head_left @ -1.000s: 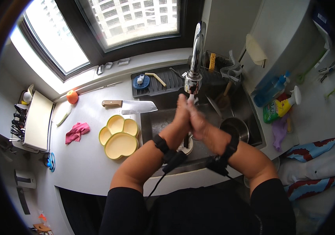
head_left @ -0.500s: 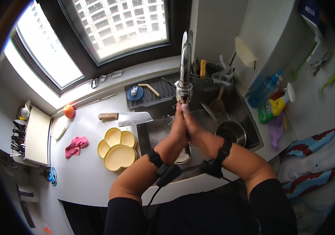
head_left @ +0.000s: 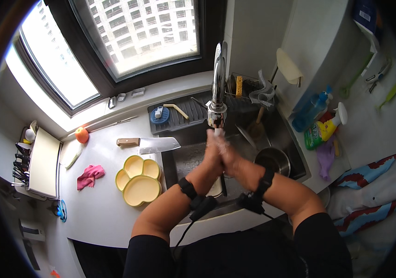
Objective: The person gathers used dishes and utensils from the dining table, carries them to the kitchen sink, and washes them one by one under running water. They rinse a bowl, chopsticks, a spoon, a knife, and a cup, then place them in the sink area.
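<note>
My left hand [head_left: 212, 156] and my right hand [head_left: 228, 156] are pressed together, palm against palm, under the chrome faucet [head_left: 218, 85]. Their fingers stretch out toward the spout, with water on the fingertips; slight motion blurs them. No object shows between the palms, though the contact itself is hidden. Below lies the dark sink [head_left: 169, 164], wet at its left side. A steel pot [head_left: 276, 160] stands in the sink to the right of my hands. Black straps with small devices circle both wrists.
Left of the sink are a cleaver [head_left: 158, 144], a yellow paw-shaped divided plate [head_left: 142, 189], a pink cloth [head_left: 89, 177] and a reddish round fruit [head_left: 82, 135]. A dark drying mat [head_left: 186, 107] lies behind the sink. Spray bottle [head_left: 320, 133] and blue pump bottle [head_left: 310, 113] stand right.
Pressed together throughout, my hands have slid slightly against each other, and the fingertips sit a little lower beneath the spout. The objects on the counter stay in place.
</note>
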A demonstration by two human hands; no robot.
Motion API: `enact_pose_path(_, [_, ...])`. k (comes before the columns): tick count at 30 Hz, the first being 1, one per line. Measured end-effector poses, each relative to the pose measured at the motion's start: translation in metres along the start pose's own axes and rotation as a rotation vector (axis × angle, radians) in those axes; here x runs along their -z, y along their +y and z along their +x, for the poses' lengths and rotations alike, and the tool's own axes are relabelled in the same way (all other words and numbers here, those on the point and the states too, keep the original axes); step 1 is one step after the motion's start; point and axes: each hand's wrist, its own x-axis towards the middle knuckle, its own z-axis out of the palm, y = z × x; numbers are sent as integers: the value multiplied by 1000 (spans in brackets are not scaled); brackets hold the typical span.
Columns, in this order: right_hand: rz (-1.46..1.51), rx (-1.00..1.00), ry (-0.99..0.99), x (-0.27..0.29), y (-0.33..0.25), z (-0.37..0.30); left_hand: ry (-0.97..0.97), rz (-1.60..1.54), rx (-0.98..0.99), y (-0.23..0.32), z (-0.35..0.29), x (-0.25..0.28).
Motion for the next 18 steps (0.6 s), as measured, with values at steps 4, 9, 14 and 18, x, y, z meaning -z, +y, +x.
enact_pose_path(4, [-33, 136, -64, -22, 6, -13, 41, -22, -12, 5, 19, 23])
enact_pose_path(9, [-33, 158, -55, -17, -11, -19, -33, -85, 72, 17, -22, -21])
enact_pose_path(14, [-502, 362, 63, 6, 20, 0, -8, -130, 74, 45, 4, 15])
enact_pose_path(18, [-737, 290, 5, 17, 5, -2, 126, 462, -48, 94, 6, -14])
